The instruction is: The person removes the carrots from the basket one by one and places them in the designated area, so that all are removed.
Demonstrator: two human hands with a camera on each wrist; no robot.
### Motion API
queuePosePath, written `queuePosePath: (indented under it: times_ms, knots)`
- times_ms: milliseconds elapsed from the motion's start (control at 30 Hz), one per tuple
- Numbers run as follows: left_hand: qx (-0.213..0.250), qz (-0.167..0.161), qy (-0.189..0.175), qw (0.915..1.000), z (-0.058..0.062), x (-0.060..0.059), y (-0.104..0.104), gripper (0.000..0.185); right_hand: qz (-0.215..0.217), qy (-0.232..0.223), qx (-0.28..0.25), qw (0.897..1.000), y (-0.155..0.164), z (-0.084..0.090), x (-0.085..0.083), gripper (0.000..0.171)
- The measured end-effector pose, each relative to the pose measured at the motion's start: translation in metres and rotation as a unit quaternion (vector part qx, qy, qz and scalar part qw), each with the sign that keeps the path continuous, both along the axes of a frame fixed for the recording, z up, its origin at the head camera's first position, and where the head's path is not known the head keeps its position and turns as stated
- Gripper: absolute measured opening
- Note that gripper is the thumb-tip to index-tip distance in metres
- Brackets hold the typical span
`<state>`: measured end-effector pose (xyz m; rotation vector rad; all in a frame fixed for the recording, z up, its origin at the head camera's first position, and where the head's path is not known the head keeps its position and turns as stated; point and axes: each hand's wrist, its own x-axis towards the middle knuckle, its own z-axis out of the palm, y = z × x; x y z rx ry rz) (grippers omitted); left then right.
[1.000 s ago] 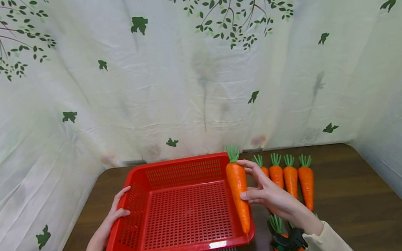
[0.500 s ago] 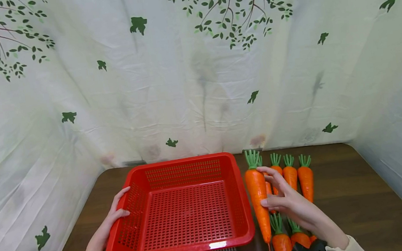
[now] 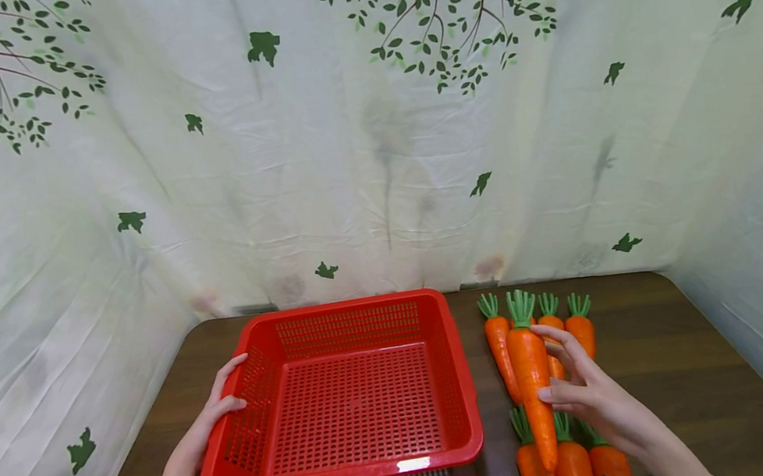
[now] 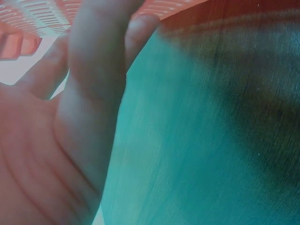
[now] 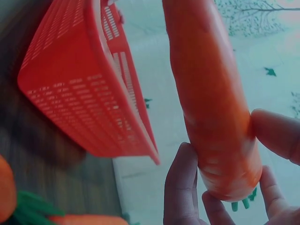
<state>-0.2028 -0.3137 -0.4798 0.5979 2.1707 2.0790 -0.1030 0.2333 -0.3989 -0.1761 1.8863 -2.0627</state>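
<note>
A red perforated basket sits on the dark wooden table, with nothing inside. My left hand grips its left rim, thumb inside; the left wrist view shows only fingers against the basket. My right hand pinches a large orange carrot with a green top, held above the other carrots to the right of the basket. In the right wrist view the carrot fills the frame between my fingertips, and the basket lies to its left.
Several carrots lie on the table right of the basket: a back row and a nearer row at the front edge. A leaf-printed cloth walls in the table at the back and both sides.
My right hand has carried the carrot rightward, from over the basket's right rim to above the carrots on the table. The left hand and basket have stayed put.
</note>
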Motion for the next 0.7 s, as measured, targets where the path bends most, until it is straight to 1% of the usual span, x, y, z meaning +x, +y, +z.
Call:
queuePosePath:
  times_ms: [167,300,433,567,700]
  knots:
    - [-0.002,0.006,0.007,1.0,0.0,0.0,0.0,0.071,-0.006,0.009,0.001,1.0,0.013,-0.006,0.007,0.07]
    - [-0.008,0.014,0.014,0.9998,-0.001,-0.001,0.0,0.071,-0.008,-0.01,0.001,1.0,0.023,-0.01,0.013,0.068]
    - [-0.008,0.012,0.016,0.9998,0.0,-0.002,0.001,0.071,-0.015,-0.022,0.004,1.0,0.031,-0.013,0.018,0.068]
    - [-0.008,0.01,0.018,0.9997,0.0,-0.002,0.0,0.071,-0.009,-0.012,-0.007,1.0,0.039,-0.017,0.022,0.068]
    - [-0.009,0.008,0.019,0.9997,-0.001,-0.002,0.0,0.071,-0.001,0.009,-0.021,1.0,0.047,-0.022,0.027,0.069]
